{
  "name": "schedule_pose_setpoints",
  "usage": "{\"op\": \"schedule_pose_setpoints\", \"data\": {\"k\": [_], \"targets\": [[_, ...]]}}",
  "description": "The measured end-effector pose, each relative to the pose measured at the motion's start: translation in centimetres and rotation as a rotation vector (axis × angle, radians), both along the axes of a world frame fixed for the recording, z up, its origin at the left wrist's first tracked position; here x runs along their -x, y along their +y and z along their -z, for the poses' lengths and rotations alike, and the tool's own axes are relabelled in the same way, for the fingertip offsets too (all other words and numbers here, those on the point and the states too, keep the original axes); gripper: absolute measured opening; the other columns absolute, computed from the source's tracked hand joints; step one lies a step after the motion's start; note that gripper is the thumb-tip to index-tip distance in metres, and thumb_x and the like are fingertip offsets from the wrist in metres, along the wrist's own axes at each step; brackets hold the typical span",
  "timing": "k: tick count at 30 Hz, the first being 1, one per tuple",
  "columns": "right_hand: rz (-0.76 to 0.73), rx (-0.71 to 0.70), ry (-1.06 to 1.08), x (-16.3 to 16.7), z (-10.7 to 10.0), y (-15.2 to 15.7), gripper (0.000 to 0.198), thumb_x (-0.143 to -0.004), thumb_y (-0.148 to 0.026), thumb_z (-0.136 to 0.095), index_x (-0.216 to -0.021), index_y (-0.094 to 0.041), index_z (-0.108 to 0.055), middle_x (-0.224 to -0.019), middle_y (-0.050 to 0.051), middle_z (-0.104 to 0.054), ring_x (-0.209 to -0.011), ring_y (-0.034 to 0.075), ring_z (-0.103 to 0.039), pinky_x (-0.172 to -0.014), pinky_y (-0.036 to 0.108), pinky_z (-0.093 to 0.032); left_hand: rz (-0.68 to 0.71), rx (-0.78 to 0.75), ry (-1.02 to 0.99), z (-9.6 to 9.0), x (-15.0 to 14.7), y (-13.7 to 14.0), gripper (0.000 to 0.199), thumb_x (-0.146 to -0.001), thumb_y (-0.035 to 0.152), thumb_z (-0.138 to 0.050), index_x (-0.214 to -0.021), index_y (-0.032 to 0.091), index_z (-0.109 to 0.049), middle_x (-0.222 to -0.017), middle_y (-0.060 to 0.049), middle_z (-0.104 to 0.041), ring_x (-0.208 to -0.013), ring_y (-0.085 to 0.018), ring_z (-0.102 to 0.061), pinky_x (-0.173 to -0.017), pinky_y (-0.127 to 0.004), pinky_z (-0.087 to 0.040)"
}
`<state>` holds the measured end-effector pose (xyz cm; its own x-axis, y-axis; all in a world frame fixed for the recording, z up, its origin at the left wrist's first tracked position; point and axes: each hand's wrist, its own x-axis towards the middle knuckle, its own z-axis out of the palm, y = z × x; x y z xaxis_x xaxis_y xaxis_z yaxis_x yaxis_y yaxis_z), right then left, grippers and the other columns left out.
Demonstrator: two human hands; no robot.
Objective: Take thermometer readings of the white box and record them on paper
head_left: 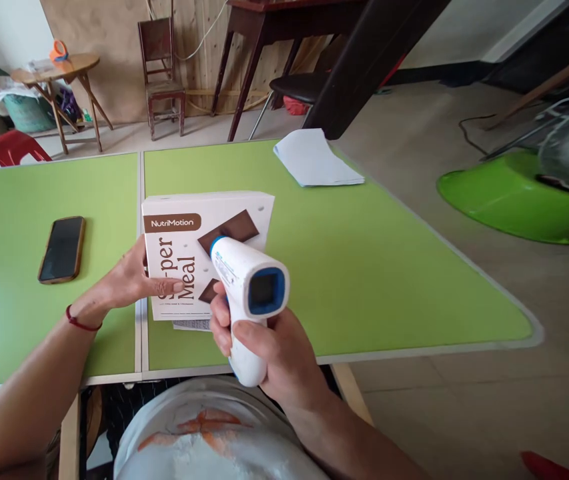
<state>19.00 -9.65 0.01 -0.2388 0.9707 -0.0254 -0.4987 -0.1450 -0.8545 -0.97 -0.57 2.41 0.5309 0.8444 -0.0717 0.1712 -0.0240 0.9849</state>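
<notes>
My left hand grips the left side of a white cardboard box printed "NutriMotion" and "Meal", its thumb across the front. The box is held up over the green table, front face toward me. In my right hand is a white and blue infrared thermometer, fingers wrapped round its handle. Its dark screen faces me and its nose points at the box, covering part of the print. Whether the nose touches the box I cannot tell. Beneath the box a grey patterned edge peeks out.
A phone lies on the table's left half, past the metal seam. White paper sheets rest at the far edge. Beyond stand a wooden chair, a small round table and a green basin on the right.
</notes>
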Motion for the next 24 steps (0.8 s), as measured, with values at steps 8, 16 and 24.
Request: {"op": "schedule_pose_setpoints", "data": {"k": [8,16,24], "targets": [[0.007,0.022,-0.019,0.11,0.11,0.49,0.027,-0.073,-0.041,-0.075,-0.078,-0.021,-0.058,-0.065,-0.003,-0.054,-0.055,0.010,-0.045,-0.051,0.026,-0.037,-0.027,0.017,0.026,0.18,0.06,0.10,0.066,-0.065,0.035,-0.087,-0.118,0.014,-0.053,-0.099,-0.009,-0.071,-0.085,-0.023,-0.066,-0.069,-0.032,-0.055],[-0.043,-0.003,-0.010,0.38,0.41,0.94,0.028,-0.076,-0.044,-0.075,-0.075,-0.021,-0.059,-0.064,-0.002,-0.054,-0.057,0.011,-0.045,-0.053,0.027,-0.036,0.023,0.009,0.011,0.41,0.18,0.30,0.066,-0.068,0.034,-0.086,-0.123,0.015,-0.054,-0.102,-0.011,-0.071,-0.089,-0.024,-0.067,-0.072,-0.033,-0.056],[-0.010,0.006,-0.053,0.43,0.33,1.07,0.027,-0.073,-0.043,-0.075,-0.082,-0.022,-0.059,-0.063,-0.003,-0.056,-0.055,0.011,-0.046,-0.053,0.028,-0.036,0.030,0.015,-0.020,0.10,0.02,0.28,0.063,-0.069,0.036,-0.085,-0.119,0.013,-0.055,-0.106,-0.012,-0.070,-0.091,-0.023,-0.067,-0.074,-0.033,-0.056]]}}
